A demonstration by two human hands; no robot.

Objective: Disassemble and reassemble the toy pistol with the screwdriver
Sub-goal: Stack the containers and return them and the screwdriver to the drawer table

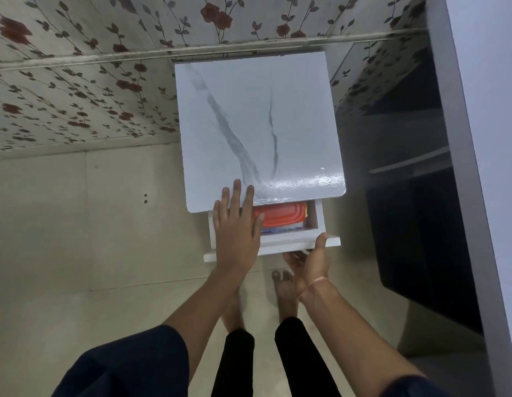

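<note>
**Drawer's open, no pistol in sight yet**

Standing here watching: the person is at a small white marble-top bench [257,124] with its drawer [292,242] pulled partway out. Left hand [237,224] hovers flat over the drawer's left side, fingers [234,193] spread and holding nothing. Right hand [312,262] is hooked under the drawer front, thumb up on its edge; the other fingers curl underneath, so I can't tell how tight the grip is.

If you ask me, the drawer wants to come out further before any digging, pulled straight with the right hand so it doesn't tip. Then the left can lift out that orange lid [279,214] thing.

What I can't make out: the toy pistol and screwdriver aren't visible anywhere. They may be in the drawer, but the benchtop and left hand cover most of it. Under the orange lid there's something bluish, too hidden to name
</note>
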